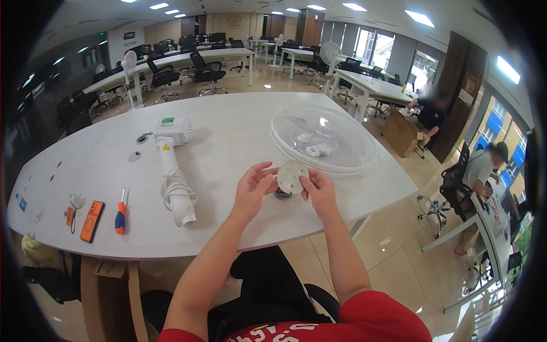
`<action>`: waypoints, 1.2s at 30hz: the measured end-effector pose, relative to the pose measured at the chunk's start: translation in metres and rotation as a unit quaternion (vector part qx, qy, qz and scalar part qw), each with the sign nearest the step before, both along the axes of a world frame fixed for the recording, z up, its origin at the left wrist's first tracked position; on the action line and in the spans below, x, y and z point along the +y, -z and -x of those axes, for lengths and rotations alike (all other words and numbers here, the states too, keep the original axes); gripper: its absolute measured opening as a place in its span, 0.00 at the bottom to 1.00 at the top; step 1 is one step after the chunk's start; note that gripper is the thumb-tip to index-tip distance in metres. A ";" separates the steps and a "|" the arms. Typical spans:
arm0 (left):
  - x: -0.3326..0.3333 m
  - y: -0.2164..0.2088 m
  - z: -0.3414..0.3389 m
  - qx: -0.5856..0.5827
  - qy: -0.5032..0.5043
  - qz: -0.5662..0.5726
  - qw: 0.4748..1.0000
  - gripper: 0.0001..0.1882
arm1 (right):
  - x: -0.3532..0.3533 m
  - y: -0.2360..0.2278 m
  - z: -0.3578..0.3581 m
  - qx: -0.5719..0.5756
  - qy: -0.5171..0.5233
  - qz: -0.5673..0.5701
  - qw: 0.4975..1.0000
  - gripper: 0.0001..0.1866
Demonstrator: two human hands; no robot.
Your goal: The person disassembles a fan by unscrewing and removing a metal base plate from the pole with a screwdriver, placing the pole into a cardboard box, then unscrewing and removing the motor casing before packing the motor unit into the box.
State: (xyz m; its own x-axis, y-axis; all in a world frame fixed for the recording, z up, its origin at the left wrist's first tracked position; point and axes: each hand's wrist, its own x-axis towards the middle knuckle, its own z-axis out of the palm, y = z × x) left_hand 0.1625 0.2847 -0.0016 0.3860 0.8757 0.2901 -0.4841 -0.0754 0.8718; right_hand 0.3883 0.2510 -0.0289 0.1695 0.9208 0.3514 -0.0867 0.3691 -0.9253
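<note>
At the centre of the frame we hold a small round white plastic disc (pixel 291 176) upright between both hands, just above the near edge of the long white table (pixel 228 142). Our left hand (pixel 253 185) grips the disc's left rim with thumb and fingers closed on it; our right hand (pixel 319 191) pinches its right rim the same way. A small dark part (pixel 282 194) lies on the table just under the disc.

To the left of our hands lies a white plastic fan motor housing with its stem (pixel 171 165), stretched toward us, a coiled white power cord (pixel 176 191) wrapped round the stem. Further left, near the table's lower left edge, we see a screwdriver with a blue and orange handle (pixel 121 214), an orange phone (pixel 92 220) beside it, and a small orange tag with a cord (pixel 72 212) beside that. Two small round fittings (pixel 138 147) sit near the motor housing's head.

Beyond our hands, right of centre, rests a clear round plastic fan guard (pixel 322 139), flat on the table, with small white pieces inside it.

In the upper part of the frame stand more white tables, black office chairs and standing fans (pixel 330 57). At the right edge two people (pixel 481 168) sit at other tables.
</note>
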 end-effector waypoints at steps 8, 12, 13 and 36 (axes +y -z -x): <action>-0.048 -0.025 0.077 0.148 -0.373 -0.463 0.790 0.15 | -0.039 0.003 0.053 -0.397 0.037 -0.281 0.873 0.11; -0.034 -0.029 0.146 0.216 -0.468 -0.384 0.767 0.16 | -0.041 0.006 0.060 -0.501 0.036 -0.327 0.801 0.14; -0.028 -0.030 0.160 0.218 -0.470 -0.384 0.764 0.16 | -0.043 0.005 0.061 -0.513 0.039 -0.325 0.793 0.13; 0.123 -0.011 0.242 0.201 -0.172 0.273 0.925 0.27 | -0.051 0.005 0.064 -0.581 -0.021 -0.212 0.786 0.15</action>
State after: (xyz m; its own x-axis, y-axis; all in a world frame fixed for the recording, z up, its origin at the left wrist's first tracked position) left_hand -0.0798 0.4075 0.0096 0.0376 0.9407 -0.3372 -0.1423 0.3391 0.9299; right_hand 0.3245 0.2003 -0.0336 -0.5187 0.6759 0.5236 0.7054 0.6843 -0.1846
